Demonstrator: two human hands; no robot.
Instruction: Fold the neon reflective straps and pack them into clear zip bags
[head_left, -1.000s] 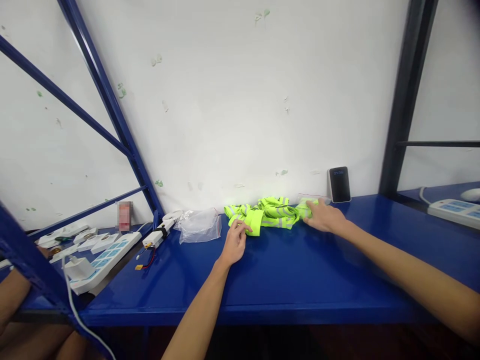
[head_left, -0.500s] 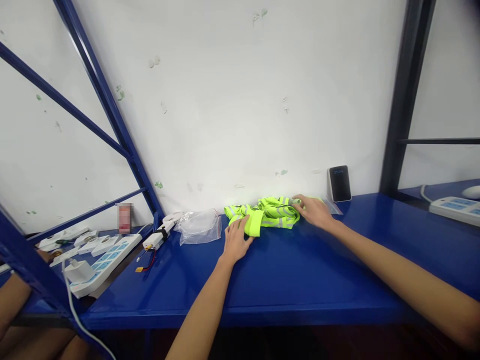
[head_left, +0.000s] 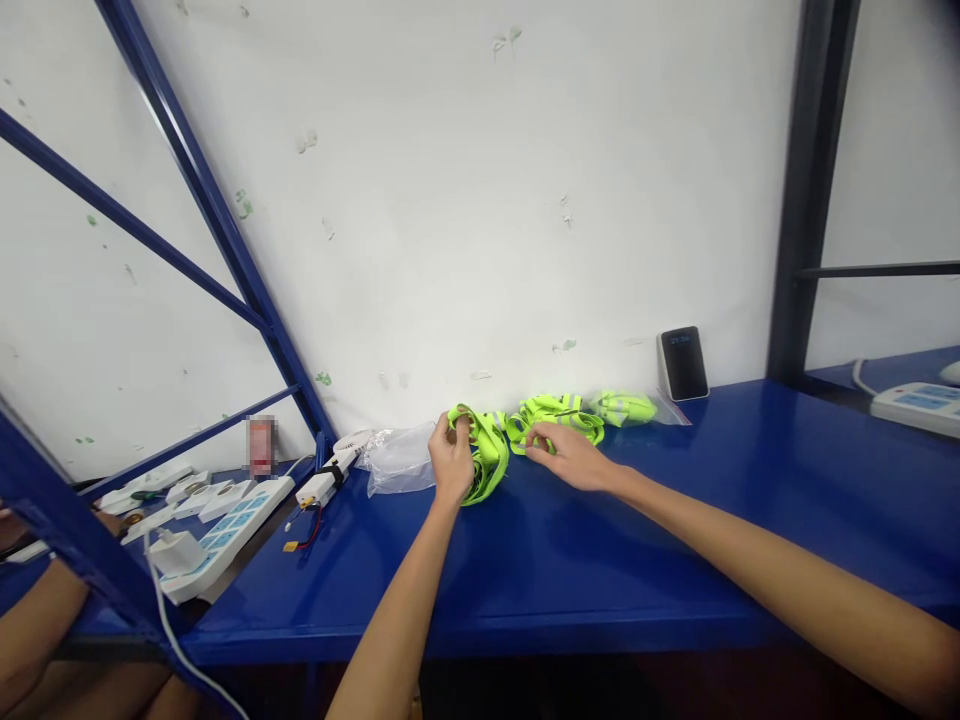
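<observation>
Bright yellow-green straps with grey reflective stripes lie near the wall on the blue table (head_left: 645, 540). My left hand (head_left: 454, 460) is closed round one looped strap bundle (head_left: 489, 462), lifted partly upright. Just right of it, my right hand (head_left: 562, 455) pinches at the near left edge of a second strap pile (head_left: 559, 412); its fingertips are pressed together. Further right, a third yellow-green bundle (head_left: 624, 407) sits in a clear plastic bag, touched by neither hand.
Clear plastic bags (head_left: 397, 460) and a white device with wires (head_left: 322, 485) lie to the left. A small black-screened clock (head_left: 684, 364) stands at the wall. Power strips flank both sides behind rack posts. Another person's arm (head_left: 52, 610) shows at far left.
My left hand has raised a strap bundle and parted it from the pile. My right hand has moved left and nearer, uncovering the bagged bundle.
</observation>
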